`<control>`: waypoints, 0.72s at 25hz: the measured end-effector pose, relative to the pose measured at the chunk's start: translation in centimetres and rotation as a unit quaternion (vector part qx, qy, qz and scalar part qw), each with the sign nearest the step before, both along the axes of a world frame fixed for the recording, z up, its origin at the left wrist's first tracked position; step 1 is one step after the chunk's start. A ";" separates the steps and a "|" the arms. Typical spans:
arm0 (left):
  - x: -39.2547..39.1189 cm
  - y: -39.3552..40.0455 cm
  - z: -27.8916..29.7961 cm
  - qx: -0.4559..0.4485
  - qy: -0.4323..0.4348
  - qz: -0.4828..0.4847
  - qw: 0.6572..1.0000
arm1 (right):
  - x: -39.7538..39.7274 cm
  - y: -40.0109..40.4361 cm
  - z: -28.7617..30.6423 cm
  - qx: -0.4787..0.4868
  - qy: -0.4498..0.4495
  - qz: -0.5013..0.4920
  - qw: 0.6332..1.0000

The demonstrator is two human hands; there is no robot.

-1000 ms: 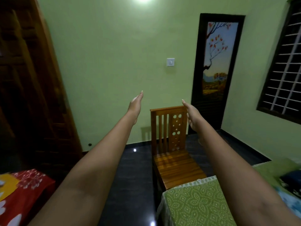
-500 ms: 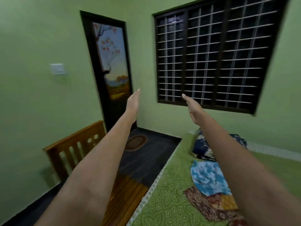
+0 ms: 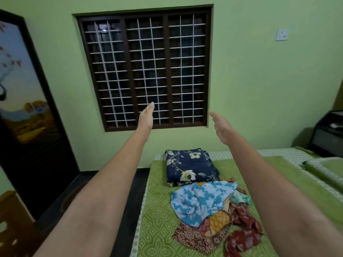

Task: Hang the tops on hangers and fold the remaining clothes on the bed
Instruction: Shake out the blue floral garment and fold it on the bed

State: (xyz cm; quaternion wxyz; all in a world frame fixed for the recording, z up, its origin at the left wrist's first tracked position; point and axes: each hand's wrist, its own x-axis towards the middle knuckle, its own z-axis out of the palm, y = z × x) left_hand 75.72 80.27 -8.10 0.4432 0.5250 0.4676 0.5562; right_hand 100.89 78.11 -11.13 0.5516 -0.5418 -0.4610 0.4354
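A person's left hand (image 3: 146, 117) and right hand (image 3: 221, 127) reach forward, fingers straight, holding nothing. A crumpled heap of blue-white, maroon and red printed clothes (image 3: 209, 212) lies unfolded on the green patterned bed (image 3: 157, 216), in front of a folded navy floral blanket (image 3: 189, 166). No hangers show; the work appears barely begun.

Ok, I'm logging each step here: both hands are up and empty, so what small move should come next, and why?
Probably lower the right hand to the blue-and-white garment that lies on top of the loose pile on the bed. Both it and the left hand are raised, open and holding nothing, no hanger shows in view, and the top piece looks the easiest to lift first.
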 end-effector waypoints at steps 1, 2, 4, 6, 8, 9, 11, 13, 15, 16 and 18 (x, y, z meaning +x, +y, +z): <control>0.3 0.8 -0.2 0.001 0.003 -0.009 1.000 | 0.3 0.3 0.1 0.001 -0.006 -0.010 1.000; 0.6 1.4 -0.4 0.000 -0.002 -0.016 1.000 | 0.5 0.6 0.0 0.001 -0.011 -0.020 1.000; 1.2 3.1 -1.3 -0.007 -0.010 -0.028 1.000 | 0.9 1.2 -0.5 -0.004 -0.022 -0.035 0.999; 1.7 5.1 -2.7 -0.025 -0.019 -0.035 0.999 | 1.1 2.3 -1.8 -0.025 -0.030 -0.047 0.998; 2.3 6.3 -4.6 -0.039 -0.008 -0.041 0.998 | 1.6 3.1 -4.1 -0.050 -0.034 -0.052 0.997; 2.7 7.2 -6.1 -0.052 0.000 -0.040 0.998 | 1.8 3.8 -5.7 -0.068 -0.041 -0.048 0.996; 3.7 9.1 -9.8 -0.088 0.023 -0.027 0.996 | 2.4 5.3 -9.3 -0.108 -0.052 -0.039 0.992; 4.7 10.7 -14.2 -0.129 0.044 -0.024 0.990 | 3.2 6.4 -13.7 -0.164 -0.060 -0.034 0.984; 6.1 12.6 -19.3 -0.184 0.038 -0.031 0.982 | 4.6 7.9 -19.1 -0.231 -0.068 -0.034 0.970; 6.9 13.6 -22.1 -0.218 0.031 -0.033 0.975 | 5.2 8.9 -22.1 -0.264 -0.070 -0.038 0.961; 8.6 15.1 -28.4 -0.295 0.035 -0.040 0.954 | 6.5 10.5 -28.2 -0.323 -0.065 -0.042 0.943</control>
